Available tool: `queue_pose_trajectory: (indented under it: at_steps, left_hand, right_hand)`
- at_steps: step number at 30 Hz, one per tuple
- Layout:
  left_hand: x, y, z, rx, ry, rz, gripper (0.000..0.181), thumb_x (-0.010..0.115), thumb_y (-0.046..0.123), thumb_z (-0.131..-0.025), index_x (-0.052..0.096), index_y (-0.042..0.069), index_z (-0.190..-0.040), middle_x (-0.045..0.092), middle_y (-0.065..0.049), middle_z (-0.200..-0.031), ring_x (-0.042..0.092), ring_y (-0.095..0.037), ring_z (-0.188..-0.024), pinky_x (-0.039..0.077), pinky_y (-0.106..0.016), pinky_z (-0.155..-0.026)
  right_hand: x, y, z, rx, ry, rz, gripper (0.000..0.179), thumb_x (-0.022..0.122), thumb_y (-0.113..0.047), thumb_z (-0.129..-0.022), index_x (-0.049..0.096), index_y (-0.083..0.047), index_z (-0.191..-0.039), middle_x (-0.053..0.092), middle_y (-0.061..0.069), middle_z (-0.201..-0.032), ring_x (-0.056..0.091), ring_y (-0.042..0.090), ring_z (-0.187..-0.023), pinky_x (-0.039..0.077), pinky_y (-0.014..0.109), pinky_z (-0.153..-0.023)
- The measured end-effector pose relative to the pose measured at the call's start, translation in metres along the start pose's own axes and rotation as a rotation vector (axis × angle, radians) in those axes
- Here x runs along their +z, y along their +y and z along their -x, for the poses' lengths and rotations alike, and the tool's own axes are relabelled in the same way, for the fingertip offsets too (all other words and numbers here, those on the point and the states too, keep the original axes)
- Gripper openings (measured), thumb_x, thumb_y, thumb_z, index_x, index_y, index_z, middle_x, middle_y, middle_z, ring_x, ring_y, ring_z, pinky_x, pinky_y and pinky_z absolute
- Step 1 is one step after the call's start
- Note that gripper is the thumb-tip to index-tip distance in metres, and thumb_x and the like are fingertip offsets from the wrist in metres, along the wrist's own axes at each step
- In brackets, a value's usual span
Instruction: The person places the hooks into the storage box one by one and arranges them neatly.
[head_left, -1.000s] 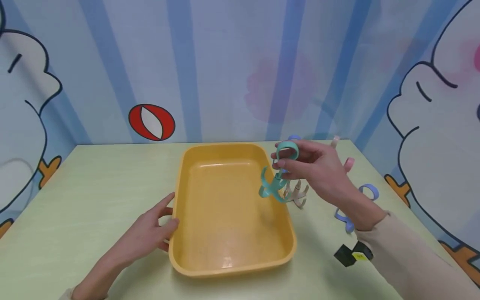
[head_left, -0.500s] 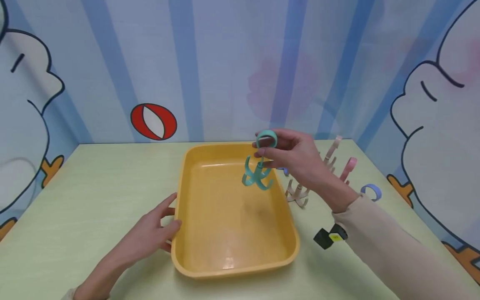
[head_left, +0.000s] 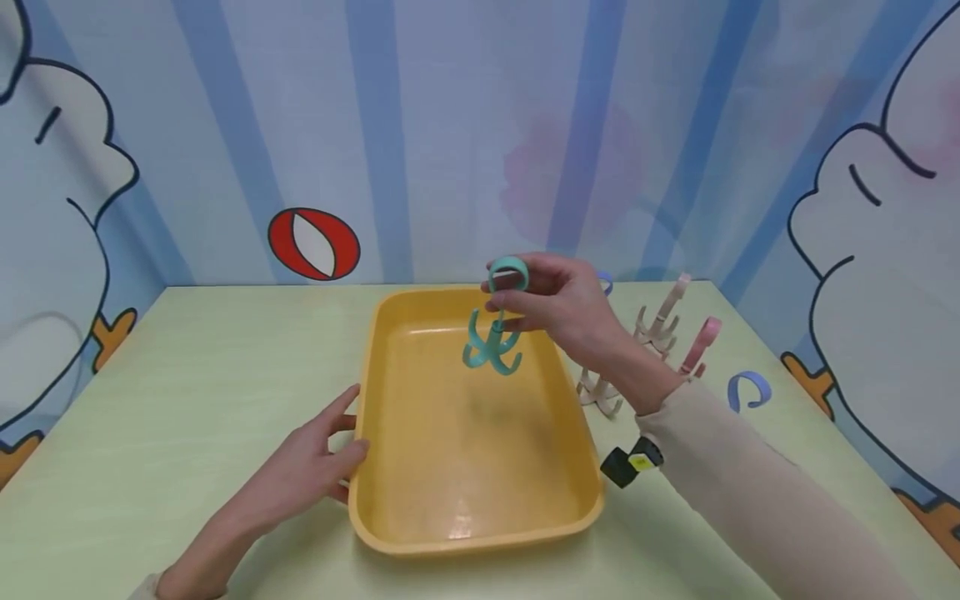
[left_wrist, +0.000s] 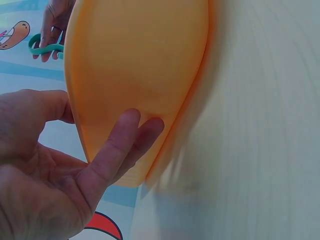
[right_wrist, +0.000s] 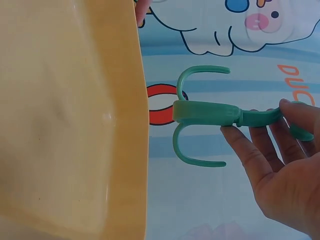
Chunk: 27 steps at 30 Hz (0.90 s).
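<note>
My right hand (head_left: 573, 312) pinches a teal multi-prong hanging hook (head_left: 494, 340) by its curved top. Its prongs point down, above the far right part of a yellow tray (head_left: 442, 450). In the right wrist view the hook (right_wrist: 207, 113) shows beyond the tray's edge, its stem between thumb and fingers. My left hand (head_left: 307, 467) holds the tray's left side; in the left wrist view the thumb is at the rim and two fingers lie along the outer wall (left_wrist: 140, 65).
Right of the tray stand two beige hooks (head_left: 657, 329), one partly behind my forearm, and a pink hook (head_left: 701, 343). A blue hook (head_left: 752, 388) shows farther right, another blue loop (head_left: 605, 282) behind my hand. A printed backdrop (head_left: 465, 142) closes off the table's far side.
My right hand has carried the teal hook leftward and slightly up, from the tray's right rim to over its inside. The left hand stays at the tray's side.
</note>
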<state>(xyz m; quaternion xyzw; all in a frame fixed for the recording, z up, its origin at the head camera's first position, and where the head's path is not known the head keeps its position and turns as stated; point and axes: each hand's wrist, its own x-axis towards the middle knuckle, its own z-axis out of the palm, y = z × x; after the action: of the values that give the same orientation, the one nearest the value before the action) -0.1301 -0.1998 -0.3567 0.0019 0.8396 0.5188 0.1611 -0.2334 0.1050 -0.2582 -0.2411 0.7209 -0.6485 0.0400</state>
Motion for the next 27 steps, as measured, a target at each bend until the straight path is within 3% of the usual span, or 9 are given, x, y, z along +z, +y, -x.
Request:
queue_pose_trajectory:
  at_steps: [10, 21, 27]
  left_hand:
    - [0.001, 0.000, 0.001, -0.011, -0.001, 0.006, 0.083, 0.057, 0.020, -0.103, 0.011, 0.020, -0.172, 0.046, -0.025, -0.158, 0.074, -0.022, -0.090, 0.067, -0.040, -0.073]
    - [0.001, -0.001, 0.002, -0.009, 0.014, 0.009, 0.081, 0.057, 0.020, -0.105, 0.012, 0.021, -0.172, 0.045, -0.026, -0.159, 0.076, -0.022, -0.090, 0.067, -0.040, -0.073]
    - [0.001, 0.000, 0.002, -0.003, 0.010, 0.011, 0.081, 0.057, 0.021, -0.105, 0.012, 0.023, -0.172, 0.045, -0.025, -0.160, 0.076, -0.022, -0.090, 0.067, -0.039, -0.073]
  right_hand:
    - [0.007, 0.008, -0.006, 0.022, -0.006, 0.014, 0.034, 0.075, -0.004, -0.096, 0.072, -0.002, -0.130, 0.080, 0.007, -0.112, 0.079, 0.018, -0.097, 0.066, 0.045, -0.086]
    - [0.014, 0.015, -0.015, 0.034, -0.016, -0.019, 0.030, 0.074, -0.002, -0.095, 0.072, -0.001, -0.126, 0.079, 0.004, -0.108, 0.078, 0.018, -0.097, 0.066, 0.046, -0.087]
    - [0.017, 0.022, -0.021, 0.061, -0.010, -0.039, 0.030, 0.074, -0.001, -0.095, 0.072, 0.000, -0.125, 0.079, 0.004, -0.107, 0.077, 0.031, -0.106, 0.066, 0.046, -0.087]
